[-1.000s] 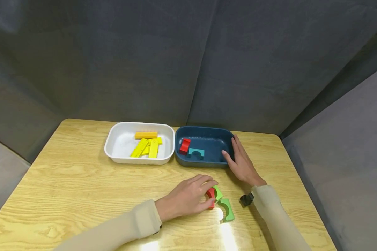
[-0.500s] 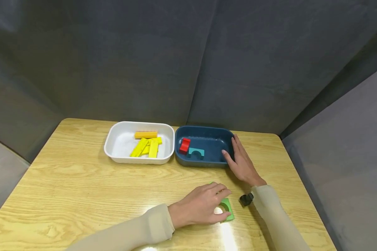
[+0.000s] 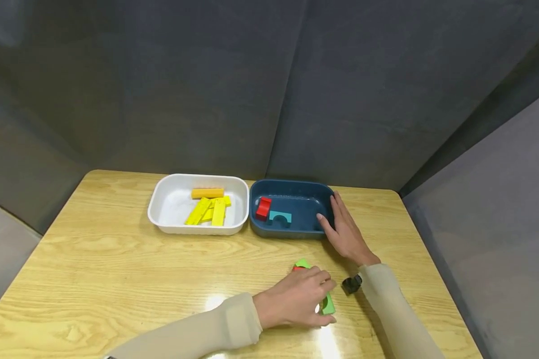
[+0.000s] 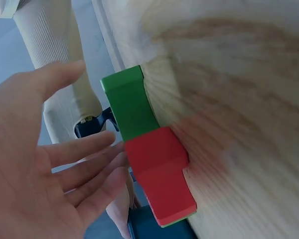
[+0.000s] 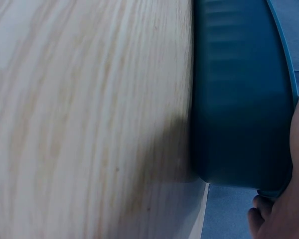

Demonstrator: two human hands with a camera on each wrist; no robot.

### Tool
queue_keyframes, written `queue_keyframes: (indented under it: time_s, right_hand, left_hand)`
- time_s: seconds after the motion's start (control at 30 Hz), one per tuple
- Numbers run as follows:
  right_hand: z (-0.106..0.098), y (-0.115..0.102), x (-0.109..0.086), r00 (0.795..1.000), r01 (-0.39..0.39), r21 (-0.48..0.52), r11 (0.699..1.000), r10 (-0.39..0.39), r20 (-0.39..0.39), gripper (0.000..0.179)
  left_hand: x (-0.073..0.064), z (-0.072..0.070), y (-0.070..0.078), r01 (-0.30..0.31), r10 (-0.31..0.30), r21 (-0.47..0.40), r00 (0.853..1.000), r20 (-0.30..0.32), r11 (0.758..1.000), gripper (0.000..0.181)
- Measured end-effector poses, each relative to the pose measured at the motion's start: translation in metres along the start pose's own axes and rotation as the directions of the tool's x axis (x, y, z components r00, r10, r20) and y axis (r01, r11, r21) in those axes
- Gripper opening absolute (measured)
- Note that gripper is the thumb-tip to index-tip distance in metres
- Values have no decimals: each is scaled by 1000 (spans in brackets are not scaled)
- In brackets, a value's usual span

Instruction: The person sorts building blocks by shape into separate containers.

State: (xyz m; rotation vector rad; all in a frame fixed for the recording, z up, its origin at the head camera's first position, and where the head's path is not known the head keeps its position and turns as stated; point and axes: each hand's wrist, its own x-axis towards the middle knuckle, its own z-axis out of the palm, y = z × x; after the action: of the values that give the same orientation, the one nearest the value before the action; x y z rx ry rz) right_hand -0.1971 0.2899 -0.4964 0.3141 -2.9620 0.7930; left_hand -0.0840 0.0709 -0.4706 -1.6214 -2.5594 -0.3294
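Currently, the unclosed left hand (image 3: 297, 300) spans the green arch (image 3: 328, 305), lengthwise roughly parallel to the counter (image 3: 130, 284)'s right edge; right hand (image 3: 348, 241) spread.

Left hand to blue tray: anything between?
Head view: parts of a light-green block and a red block by the left hand, then bare tabletop to the blue tray.

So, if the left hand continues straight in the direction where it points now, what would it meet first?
Probably the nearer green block, right by the left hand; whether they touch is hard to judge from these views.
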Motion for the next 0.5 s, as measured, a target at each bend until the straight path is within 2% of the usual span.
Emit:
queue_keyframes:
  time_s: [0.1, 0.5]
  right_hand:
    - [-1, 0, 0, 1000, -1, -1, 1000, 1, 0, 86]
    - [-1, 0, 1, 1000, -5, -5, 1000, 5, 4, 86]
  left_hand:
    - [0, 2, 1, -2, 1, 5, 1000, 23, 1000, 64]
    - [-3, 6, 1, -45, 43, 44, 998, 35, 998, 47]
